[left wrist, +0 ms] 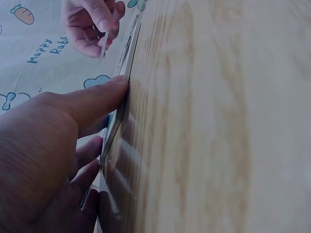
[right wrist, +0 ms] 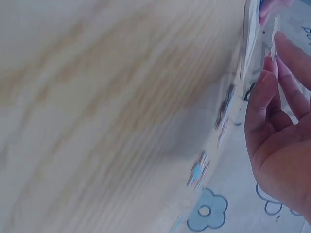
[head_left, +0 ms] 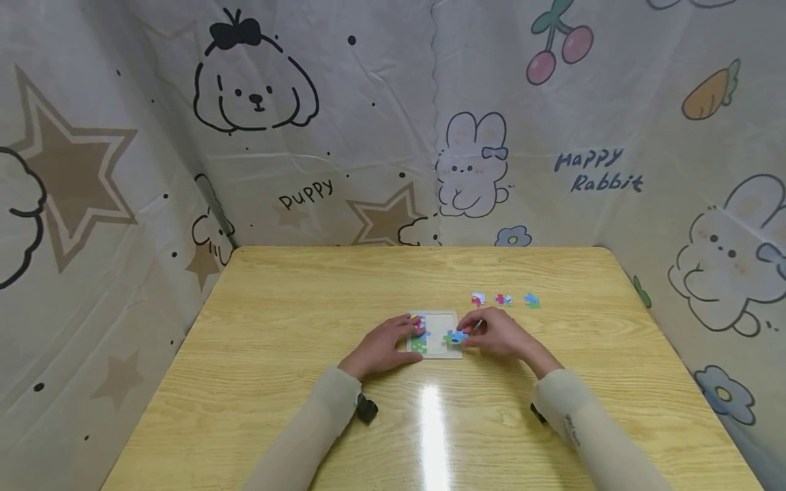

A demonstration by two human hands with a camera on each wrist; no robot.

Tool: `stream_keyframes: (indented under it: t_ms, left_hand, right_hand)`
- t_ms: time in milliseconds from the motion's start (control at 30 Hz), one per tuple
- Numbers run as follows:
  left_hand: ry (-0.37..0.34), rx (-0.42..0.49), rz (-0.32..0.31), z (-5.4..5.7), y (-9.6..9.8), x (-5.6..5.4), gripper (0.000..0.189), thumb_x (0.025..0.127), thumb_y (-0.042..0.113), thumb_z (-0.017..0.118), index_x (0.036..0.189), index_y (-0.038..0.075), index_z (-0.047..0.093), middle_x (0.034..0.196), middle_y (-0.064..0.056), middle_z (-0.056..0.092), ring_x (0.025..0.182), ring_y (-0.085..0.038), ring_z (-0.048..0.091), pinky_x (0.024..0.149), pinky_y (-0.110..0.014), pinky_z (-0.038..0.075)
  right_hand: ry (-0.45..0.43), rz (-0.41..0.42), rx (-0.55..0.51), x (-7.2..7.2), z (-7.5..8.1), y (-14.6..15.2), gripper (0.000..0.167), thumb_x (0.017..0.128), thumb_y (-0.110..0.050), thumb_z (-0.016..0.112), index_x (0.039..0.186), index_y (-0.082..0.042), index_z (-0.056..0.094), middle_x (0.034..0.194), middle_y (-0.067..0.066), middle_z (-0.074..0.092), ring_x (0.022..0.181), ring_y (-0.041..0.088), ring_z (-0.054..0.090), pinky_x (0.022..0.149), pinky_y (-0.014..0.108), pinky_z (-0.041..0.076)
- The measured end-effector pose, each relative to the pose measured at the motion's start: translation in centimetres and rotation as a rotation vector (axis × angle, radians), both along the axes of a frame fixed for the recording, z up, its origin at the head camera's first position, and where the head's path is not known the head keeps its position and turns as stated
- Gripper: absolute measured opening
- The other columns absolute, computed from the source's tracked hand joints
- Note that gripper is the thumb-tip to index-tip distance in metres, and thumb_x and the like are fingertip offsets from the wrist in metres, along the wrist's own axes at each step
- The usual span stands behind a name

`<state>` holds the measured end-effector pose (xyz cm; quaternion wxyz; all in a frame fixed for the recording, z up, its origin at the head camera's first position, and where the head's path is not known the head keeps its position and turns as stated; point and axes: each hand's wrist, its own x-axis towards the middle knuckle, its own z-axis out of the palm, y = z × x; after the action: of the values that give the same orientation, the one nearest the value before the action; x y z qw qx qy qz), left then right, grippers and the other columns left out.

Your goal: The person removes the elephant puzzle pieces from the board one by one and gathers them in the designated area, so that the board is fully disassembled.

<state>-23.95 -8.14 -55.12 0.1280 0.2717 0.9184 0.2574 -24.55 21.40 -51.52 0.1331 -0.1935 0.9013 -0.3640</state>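
Over the right edge of the tray (head_left: 439,323) is one blue-and-green puzzle piece (head_left: 455,337), pinched from the tray's outer side by the nearer right hand (head_left: 496,332); left hand (head_left: 383,345), thumb and fingers apart, at the tray's left side.

Head view was bright and mostly sharp; a white glare streak (head_left: 434,436) ran down the near table (head_left: 264,293). Both wrist views were dimmer, bluish and soft. In the right one, a grey shadow (right wrist: 192,128) crossed the tabletop; puzzle pieces (right wrist: 198,170) were blurred.
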Motion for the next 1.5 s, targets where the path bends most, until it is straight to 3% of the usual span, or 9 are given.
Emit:
stream_keyframes:
  t_ms: [367, 767, 933, 1500]
  left_hand:
    - [0.013, 0.002, -0.016, 0.1, 0.0, -0.1, 0.062, 0.097, 0.05, 0.068, 0.152, 0.025, 0.054, 0.167, 0.004, 0.038, 0.158, -0.024, 0.028, 0.126, -0.052, 0.028]
    - [-0.005, 0.006, -0.007, 0.0, -0.2, 0.0, 0.062, 0.097, 0.049, 0.069, 0.153, 0.026, 0.054, 0.167, 0.001, 0.037, 0.158, -0.026, 0.027, 0.126, -0.053, 0.028]
    - [-0.005, 0.003, -0.007, -0.1, -0.2, 0.0, 0.062, 0.098, 0.05, 0.068, 0.153, 0.026, 0.053, 0.168, 0.002, 0.037, 0.158, -0.025, 0.027, 0.126, -0.053, 0.028]
    - [-0.015, 0.008, -0.006, 0.3, -0.1, 0.1, 0.062, 0.098, 0.049, 0.068, 0.154, 0.026, 0.052, 0.168, 0.003, 0.036, 0.158, -0.024, 0.026, 0.126, -0.052, 0.027]
  right_hand:
    - [0.005, -0.069, -0.007, -0.2, 0.8, 3.6, 0.021, 0.09, -0.013, 0.081, 0.109, -0.007, 0.077, 0.095, 0.004, 0.068, 0.08, 0.017, 0.057, 0.069, 0.025, 0.05]
    - [0.015, -0.132, 0.024, -0.3, -0.1, 7.8, 0.026, 0.092, -0.019, 0.08, 0.116, -0.008, 0.075, 0.102, 0.004, 0.069, 0.089, 0.02, 0.059, 0.073, 0.026, 0.052]
    - [0.005, -0.171, 0.032, -0.3, 0.0, 9.6, 0.026, 0.094, -0.018, 0.077, 0.118, -0.009, 0.075, 0.104, 0.007, 0.067, 0.088, 0.021, 0.059, 0.069, 0.027, 0.052]
    - [-0.009, -0.224, 0.047, -0.6, -0.3, 12.7, 0.032, 0.097, -0.021, 0.075, 0.124, -0.005, 0.073, 0.111, 0.012, 0.069, 0.093, 0.022, 0.059, 0.072, 0.026, 0.052]
